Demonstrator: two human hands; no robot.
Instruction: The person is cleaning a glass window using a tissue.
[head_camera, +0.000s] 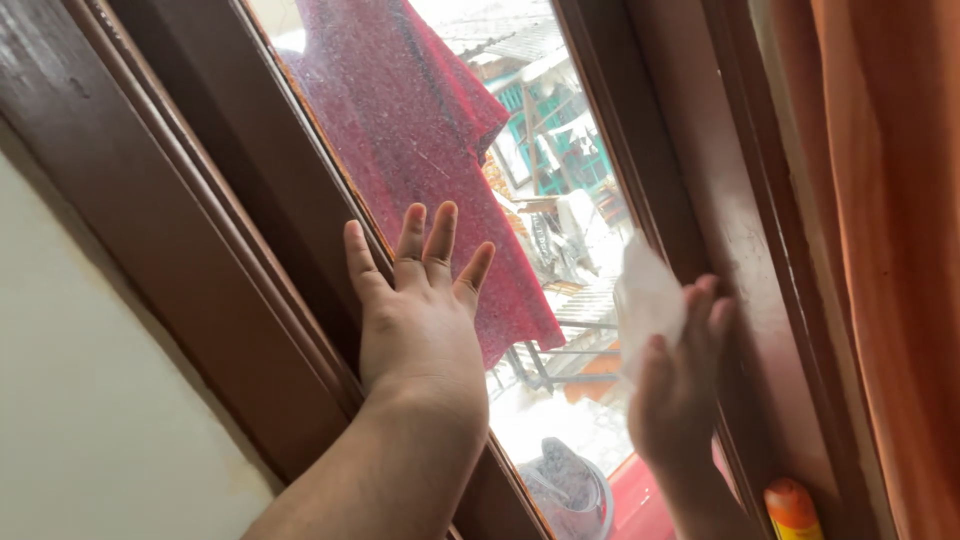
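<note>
Head view: the left hand (420, 310) is resting flat and released, fingers spread, partly on the glass pane (560, 240) and partly on the dark brown wooden window frame (250, 230), seemingly bracing against it. The right hand (680, 385) is grasping a crumpled white cloth or paper wipe (648, 300) and pressing it against the pane close to the right-hand frame post (690, 180); the hand looks slightly blurred, which suggests it is in motion. The glass is looking dusty and speckled. Outside, a red garment (420, 130) is hanging behind the pane, with rooftops and a white bucket (570, 495) lower down. An orange-capped spray can (792, 510) is standing at the bottom right, near the right hand, beside an orange curtain (890, 250).

Judging from this, the wiping of the pane is under way at its right edge. The next move would call for firm, even pressure on the wipe while sweeping across the remaining dusty glass.
</note>
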